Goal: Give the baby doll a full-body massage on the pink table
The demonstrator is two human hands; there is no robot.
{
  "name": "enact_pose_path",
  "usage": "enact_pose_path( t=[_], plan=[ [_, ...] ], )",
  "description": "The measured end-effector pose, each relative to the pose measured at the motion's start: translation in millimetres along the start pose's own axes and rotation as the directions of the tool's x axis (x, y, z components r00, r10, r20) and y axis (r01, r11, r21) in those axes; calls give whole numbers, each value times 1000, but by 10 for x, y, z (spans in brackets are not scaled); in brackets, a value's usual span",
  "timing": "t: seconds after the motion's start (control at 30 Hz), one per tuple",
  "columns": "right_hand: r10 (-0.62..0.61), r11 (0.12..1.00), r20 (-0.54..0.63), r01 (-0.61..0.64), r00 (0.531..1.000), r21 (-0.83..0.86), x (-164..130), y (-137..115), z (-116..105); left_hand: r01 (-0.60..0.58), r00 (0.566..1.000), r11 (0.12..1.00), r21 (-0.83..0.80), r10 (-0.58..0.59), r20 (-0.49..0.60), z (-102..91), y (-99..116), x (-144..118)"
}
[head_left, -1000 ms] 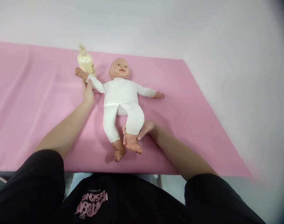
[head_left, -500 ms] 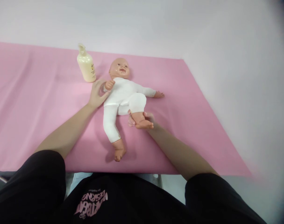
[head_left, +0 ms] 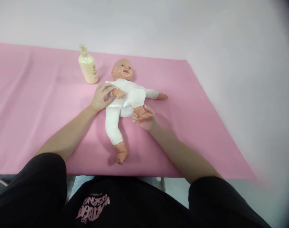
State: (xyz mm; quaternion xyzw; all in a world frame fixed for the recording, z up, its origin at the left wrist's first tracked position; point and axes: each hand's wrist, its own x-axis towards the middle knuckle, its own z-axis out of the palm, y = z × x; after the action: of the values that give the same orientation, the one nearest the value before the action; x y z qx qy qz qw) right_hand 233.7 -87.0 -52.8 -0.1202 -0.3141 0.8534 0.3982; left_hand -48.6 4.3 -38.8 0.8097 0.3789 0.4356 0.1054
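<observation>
free leg: straight, foot toward the viewer, nearest of all, untouched; well clear of both sets of fingers
right hand: palm up under the doll's bent leg, fingers curled round the foot, cupping it from below
bent leg: knee folded up onto the belly, just beyond the right fingers
left hand: fingers spread flat on the doll's near arm and chest, pressing the arm across the torso
doll: on its back between the two hands, long axis running away from the viewer, head far end
nearer hand: right for the legs, left for the shoulder
bottle: upright, beyond the left fingers, near but apart
pink sheet: covers the worktop under everything
</observation>
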Motion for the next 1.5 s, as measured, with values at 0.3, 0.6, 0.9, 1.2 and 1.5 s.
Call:
enact_pose_path(
  t=[0.3, 0.6, 0.9, 1.2, 1.5],
  plan=[
    [46, 992, -170, -66, 984, -111, -13, 5, 90, 59, 998, 997, -46, -59, -8, -14, 47, 6],
    [38, 982, -113, -58, 993, -179, -67, 47, 37, 66, 993, 995, -79, -73, -89, -23, 57, -13],
    [279, 930, 219, -205, 935, -306, -108, 97, 76, 227, 828, 870, -438, -410, -384, -6, -243, 18],
    [473, 852, 411, -286, 779, -439, -116, 100, 134, 329, 514, 521, -788, -799, -313, -121, -368, 91],
    [577, 777, 425, -310, 698, -547, -100, 53, 128, 298, 456, 484, -823, -829, -323, -127, -286, 141]
  ],
)
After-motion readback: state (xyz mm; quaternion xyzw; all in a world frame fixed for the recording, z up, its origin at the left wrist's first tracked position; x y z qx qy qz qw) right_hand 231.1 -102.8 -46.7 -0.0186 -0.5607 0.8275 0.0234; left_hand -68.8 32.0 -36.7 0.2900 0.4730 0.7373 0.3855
